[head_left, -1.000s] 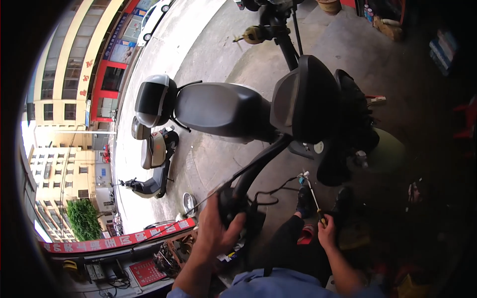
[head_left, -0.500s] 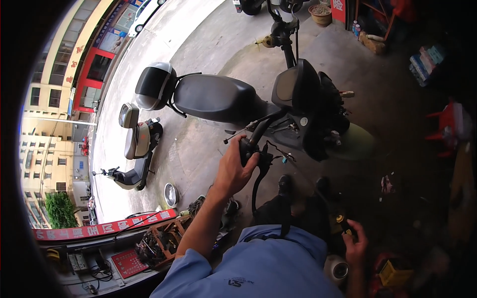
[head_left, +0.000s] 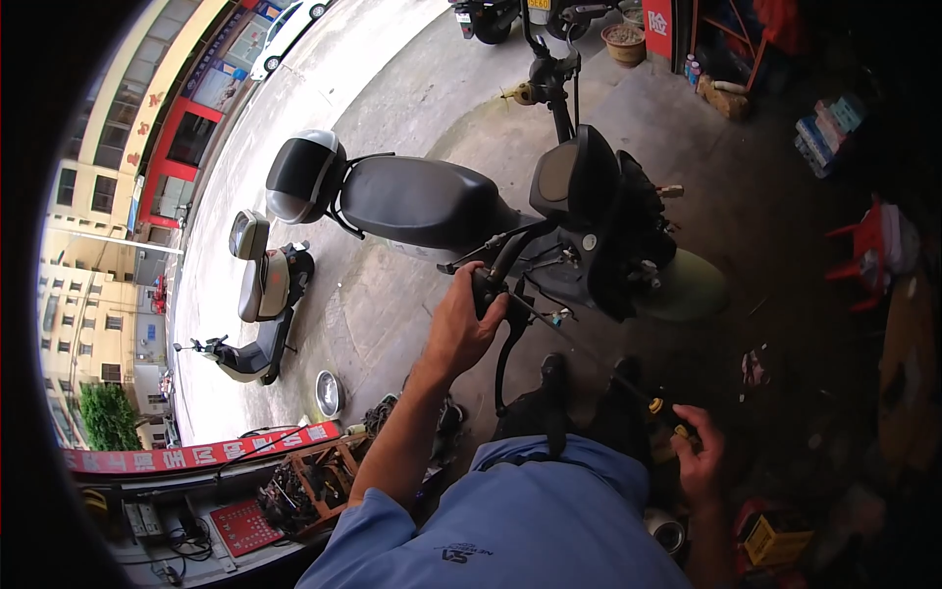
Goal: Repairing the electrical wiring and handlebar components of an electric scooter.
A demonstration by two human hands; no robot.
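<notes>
My left hand is closed around the handlebar control housing of a motorcycle, thumb on the near side. The brake lever curves down toward me below it. My right hand, at the lower right, grips the end of a long screwdriver between curled fingers. Its handle is dark with yellow parts. The thin shaft runs up and left to the control housing beside my left thumb. Whether the tip sits in a screw is too small to tell.
A scooter stands on the left. Along the lower left runs a bench with a wooden box of parts and a red perforated tray. A red stool is at the right, a yellow bin at the lower right.
The screwdriver has swung so its shaft points at the control housing. My right hand's fingers have shifted back toward the handle's end. My left hand stays on the handlebar.
</notes>
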